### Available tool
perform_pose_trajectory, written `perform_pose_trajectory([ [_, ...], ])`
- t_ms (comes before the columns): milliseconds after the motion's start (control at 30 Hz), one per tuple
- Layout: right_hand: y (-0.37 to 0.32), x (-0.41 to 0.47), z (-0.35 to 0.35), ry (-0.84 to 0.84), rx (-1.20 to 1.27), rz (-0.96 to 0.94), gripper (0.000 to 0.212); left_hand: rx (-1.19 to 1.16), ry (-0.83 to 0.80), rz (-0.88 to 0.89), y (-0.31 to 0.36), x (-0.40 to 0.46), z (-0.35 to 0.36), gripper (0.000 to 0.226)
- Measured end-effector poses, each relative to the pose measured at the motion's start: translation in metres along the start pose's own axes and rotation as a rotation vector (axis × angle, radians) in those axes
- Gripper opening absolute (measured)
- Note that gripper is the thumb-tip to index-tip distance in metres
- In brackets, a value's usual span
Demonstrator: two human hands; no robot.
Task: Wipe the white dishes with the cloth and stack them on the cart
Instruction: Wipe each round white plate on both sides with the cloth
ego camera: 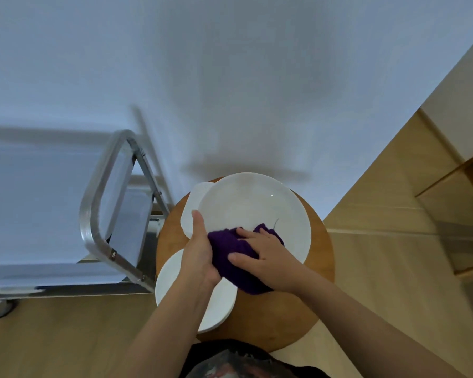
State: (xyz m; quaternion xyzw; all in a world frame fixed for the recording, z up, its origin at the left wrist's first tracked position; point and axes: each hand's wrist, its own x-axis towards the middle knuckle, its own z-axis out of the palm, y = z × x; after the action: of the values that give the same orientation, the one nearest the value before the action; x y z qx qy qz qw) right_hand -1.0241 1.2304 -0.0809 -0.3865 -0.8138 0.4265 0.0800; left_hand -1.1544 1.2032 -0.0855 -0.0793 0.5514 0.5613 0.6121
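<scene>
A large white plate (254, 205) is held tilted above a round wooden stool (321, 257). My left hand (200, 249) grips its near-left rim, thumb on the top face. My right hand (265, 257) presses a dark purple cloth (230, 249) against the plate's near part, fingers curled over the cloth. Two more white dishes lie on the stool: one (189, 211) behind the left rim of the held plate, one (219, 304) under my left wrist. The metal cart (93, 214) stands to the left.
The cart's top shelf (33, 208) is a pale flat surface inside a metal rail; a caster (0, 309) shows at lower left. A white wall fills the upper view. Wooden floor and wooden furniture (453, 186) lie to the right.
</scene>
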Motion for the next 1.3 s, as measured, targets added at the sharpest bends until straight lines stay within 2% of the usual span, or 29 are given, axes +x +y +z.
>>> perform_pose_trajectory([
  [133, 0.014, -0.014, -0.020, -0.097, -0.098, -0.009, 0.030, 0.102, -0.082, 0.041, 0.013, 0.009, -0.005, 0.068],
  [300, 0.030, -0.017, -0.043, -0.105, -0.481, -0.066, 0.034, 0.206, -0.123, 0.075, 0.020, 0.009, -0.005, 0.070],
  [367, 0.036, -0.013, -0.052, 0.005, -0.720, -0.087, 0.037, 0.211, -0.142, 0.074, 0.022, 0.010, -0.007, 0.072],
  [467, 0.031, 0.000, -0.067, 0.177, -0.984, 0.045, 0.043, 0.209, -0.117, 0.064, 0.021, 0.013, -0.012, 0.066],
  [533, 0.018, 0.005, -0.069, 0.398, -0.917, 0.023, 0.037, 0.221, -0.088, 0.078, 0.020, 0.013, -0.015, 0.070],
  [600, -0.004, 0.007, -0.061, 0.682, -0.717, -0.105, 0.033, 0.261, -0.065, 0.077, 0.022, 0.014, -0.016, 0.076],
  [633, -0.018, 0.006, -0.055, 0.678, -0.667, -0.102, 0.035, 0.270, -0.076, 0.065, 0.025, 0.015, -0.015, 0.075],
  [667, -0.029, 0.006, -0.046, 0.552, -0.667, -0.036, 0.043, 0.266, -0.109, 0.049, 0.027, 0.016, -0.013, 0.072],
  [733, -0.039, 0.006, -0.028, 0.165, -0.680, 0.074, 0.059, 0.260, -0.155, 0.018, 0.033, 0.015, -0.011, 0.068],
  [767, -0.042, 0.004, -0.023, 0.046, -0.661, 0.054, 0.059, 0.274, -0.147, 0.005, 0.035, 0.015, -0.011, 0.068],
  [800, -0.044, 0.002, -0.025, 0.032, -0.629, -0.022, 0.054, 0.291, -0.133, -0.005, 0.038, 0.016, -0.012, 0.068],
  [900, -0.043, -0.001, -0.041, 0.322, -0.512, -0.343, 0.036, 0.303, -0.128, -0.022, 0.043, 0.015, -0.018, 0.067],
  [933, -0.039, 0.000, -0.044, 0.352, -0.527, -0.440, 0.036, 0.286, -0.148, -0.035, 0.045, 0.013, -0.019, 0.066],
  [967, -0.032, 0.003, -0.045, 0.276, -0.570, -0.491, 0.043, 0.272, -0.170, -0.050, 0.046, 0.011, -0.019, 0.066],
  [1033, -0.019, 0.008, -0.037, -0.012, -0.675, -0.477, 0.060, 0.277, -0.204, -0.069, 0.046, 0.008, -0.018, 0.067],
  [1067, -0.014, 0.012, -0.032, -0.081, -0.728, -0.451, 0.064, 0.294, -0.212, -0.073, 0.045, 0.006, -0.017, 0.068],
  [1167, -0.009, 0.021, -0.020, -0.011, -0.818, -0.406, 0.069, 0.305, -0.200, -0.072, 0.041, 0.003, -0.012, 0.067],
  [1300, -0.013, 0.025, -0.008, 0.157, -0.814, -0.321, 0.068, 0.356, -0.082, 0.098, 0.040, -0.002, -0.005, 0.063],
])
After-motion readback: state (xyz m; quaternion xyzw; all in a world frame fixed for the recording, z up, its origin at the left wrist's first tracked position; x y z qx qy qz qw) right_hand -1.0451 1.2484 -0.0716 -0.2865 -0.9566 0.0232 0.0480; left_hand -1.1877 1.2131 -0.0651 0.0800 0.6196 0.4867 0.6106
